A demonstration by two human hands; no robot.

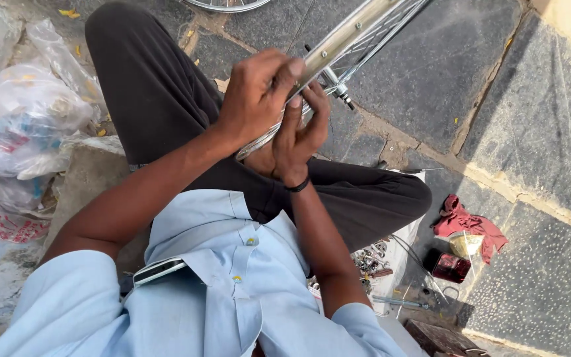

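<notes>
A metal bicycle wheel rim [358, 30] with thin spokes [381, 39] runs from the top of the head view down to my lap. My left hand [256, 92] is closed around the rim, thumb on top. My right hand [302, 129] grips the rim from below, fingers curled up against it, a dark band on its wrist. The wheel hub [335, 86] with its axle shows just right of my fingers. I sit with my legs in dark trousers [153, 86], wearing a light blue shirt [232, 291] with a phone [160, 270] in the pocket.
Clear plastic bags [21, 119] lie at the left. A white sheet with small metal parts and tools [375, 261] rests beside my right leg. A red rag [467, 225] and a small dark red box [451, 266] sit on the stone paving [444, 73]. Another wheel [229, 4] peeks in at the top.
</notes>
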